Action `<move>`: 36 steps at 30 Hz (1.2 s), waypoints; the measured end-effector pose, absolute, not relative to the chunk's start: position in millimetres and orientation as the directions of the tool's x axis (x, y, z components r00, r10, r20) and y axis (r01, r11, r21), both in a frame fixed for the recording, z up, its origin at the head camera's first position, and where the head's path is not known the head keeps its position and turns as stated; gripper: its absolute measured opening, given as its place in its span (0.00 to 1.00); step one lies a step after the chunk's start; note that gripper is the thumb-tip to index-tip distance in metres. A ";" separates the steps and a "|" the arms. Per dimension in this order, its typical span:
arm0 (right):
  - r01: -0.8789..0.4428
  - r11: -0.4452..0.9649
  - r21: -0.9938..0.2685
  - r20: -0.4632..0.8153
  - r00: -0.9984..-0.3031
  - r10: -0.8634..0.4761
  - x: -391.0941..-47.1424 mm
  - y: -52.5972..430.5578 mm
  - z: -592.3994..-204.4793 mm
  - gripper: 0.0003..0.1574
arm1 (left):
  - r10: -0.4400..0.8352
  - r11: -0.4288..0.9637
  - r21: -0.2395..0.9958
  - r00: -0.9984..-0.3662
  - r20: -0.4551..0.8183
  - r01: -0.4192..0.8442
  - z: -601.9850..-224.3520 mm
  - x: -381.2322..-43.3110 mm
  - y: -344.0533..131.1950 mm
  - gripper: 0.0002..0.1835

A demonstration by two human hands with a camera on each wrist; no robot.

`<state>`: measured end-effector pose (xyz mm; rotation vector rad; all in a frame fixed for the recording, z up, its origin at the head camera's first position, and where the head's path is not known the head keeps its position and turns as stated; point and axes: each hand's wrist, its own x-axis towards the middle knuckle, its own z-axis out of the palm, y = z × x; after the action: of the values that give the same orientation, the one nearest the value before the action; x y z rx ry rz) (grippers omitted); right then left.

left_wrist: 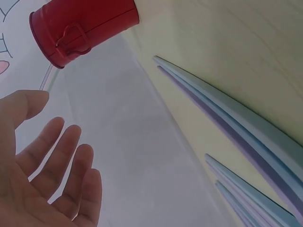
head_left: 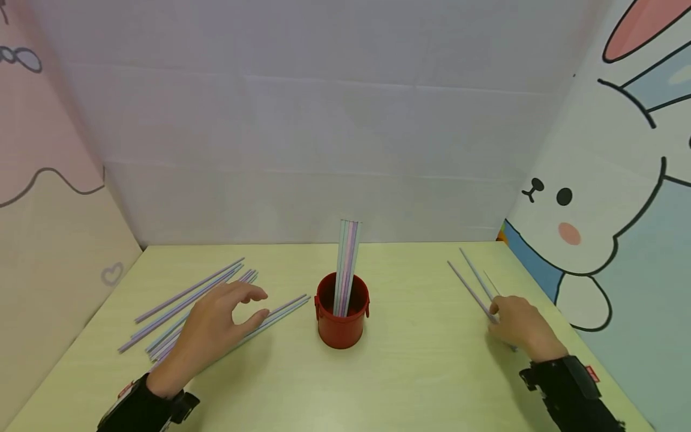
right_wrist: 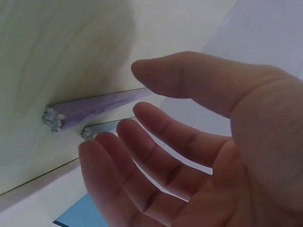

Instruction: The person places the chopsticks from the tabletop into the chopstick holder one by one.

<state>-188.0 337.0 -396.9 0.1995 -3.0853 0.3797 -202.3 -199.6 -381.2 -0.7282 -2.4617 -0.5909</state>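
My left hand (head_left: 218,321) hovers over the pile of thin pastel sticks (head_left: 186,294) on the left, thumb and fingers spread apart with nothing between them. In the left wrist view, lilac and pale blue sticks (left_wrist: 227,109) lie beside that hand. On the right, my right hand (head_left: 523,324) is over a few loose sticks, its fingers loosely bent. The right wrist view shows a gap between thumb and fingers, with a lilac stick (right_wrist: 90,112) and a bluish stick (right_wrist: 106,126) just beyond the fingertips. A red bucket (head_left: 339,333) between the hands holds several upright sticks (head_left: 346,264).
The pale yellow table (head_left: 410,372) meets a white back wall (head_left: 324,132). A side panel with a cartoon rabbit (head_left: 594,198) stands close to my right hand. A pinkish panel (head_left: 48,258) borders the left edge.
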 end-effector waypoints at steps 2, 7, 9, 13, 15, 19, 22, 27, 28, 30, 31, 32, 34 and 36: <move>-0.119 0.967 -0.225 0.037 -0.993 -0.114 -187.4 341.3 -401.3 0.14 | 0.387 0.766 0.246 -0.732 0.560 0.593 -385.3 -201.1 -202.4 0.16; -0.092 0.968 -0.234 0.021 -0.996 -0.090 -187.8 347.4 -409.2 0.12 | 0.401 0.765 0.241 -0.735 0.547 0.597 -392.1 -200.0 -206.4 0.15; -0.079 0.967 -0.244 0.011 -0.997 -0.078 -188.2 348.4 -411.1 0.11 | 0.407 0.761 0.242 -0.734 0.543 0.602 -393.5 -200.4 -206.9 0.15; -0.075 0.963 -0.259 0.011 -0.997 -0.075 -187.9 349.2 -413.3 0.12 | 0.416 0.752 0.248 -0.732 0.540 0.611 -394.4 -201.0 -206.6 0.14; -0.091 0.958 -0.271 0.021 -0.996 -0.089 -187.0 348.0 -412.6 0.13 | 0.417 0.752 0.246 -0.729 0.543 0.612 -393.9 -201.3 -206.1 0.14; -0.188 0.934 -0.305 0.091 -0.982 -0.168 -184.0 339.1 -401.6 0.14 | 0.413 0.758 0.239 -0.730 0.545 0.607 -390.5 -201.2 -205.0 0.15; -0.282 0.897 -0.340 0.146 -0.958 -0.246 -180.8 326.6 -382.6 0.14 | 0.411 0.760 0.232 -0.726 0.551 0.607 -384.6 -199.5 -203.3 0.16; -0.447 0.807 -0.386 0.207 -0.895 -0.396 -171.9 296.9 -346.1 0.16 | 0.423 0.745 0.210 -0.691 0.586 0.633 -369.0 -193.4 -197.1 0.16; -0.480 0.789 -0.383 0.223 -0.877 -0.425 -169.3 290.1 -339.9 0.16 | 0.427 0.739 0.205 -0.681 0.594 0.642 -365.3 -191.8 -194.8 0.16; -0.534 0.759 -0.372 0.246 -0.846 -0.474 -163.9 276.5 -329.5 0.17 | 0.441 0.721 0.189 -0.651 0.618 0.667 -357.0 -188.5 -188.6 0.16; -0.552 0.747 -0.371 0.248 -0.834 -0.493 -161.3 269.7 -324.9 0.18 | 0.450 0.710 0.175 -0.630 0.633 0.682 -352.5 -186.7 -184.6 0.16; -0.569 0.733 -0.372 0.250 -0.822 -0.511 -159.0 263.3 -321.1 0.18 | 0.459 0.700 0.159 -0.609 0.647 0.696 -347.6 -184.8 -180.1 0.16; -0.588 0.717 -0.374 0.240 -0.808 -0.538 -155.6 250.6 -314.7 0.19 | 0.482 0.680 0.119 -0.564 0.671 0.723 -337.1 -180.5 -169.8 0.16; -0.606 0.704 -0.370 0.228 -0.794 -0.564 -154.2 238.5 -311.0 0.19 | 0.511 0.667 0.075 -0.529 0.678 0.741 -327.3 -176.1 -158.5 0.16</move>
<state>-154.2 238.5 -311.0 0.9669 -2.8092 0.6629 -176.1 -158.5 -327.3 -0.9621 -2.2499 -0.4746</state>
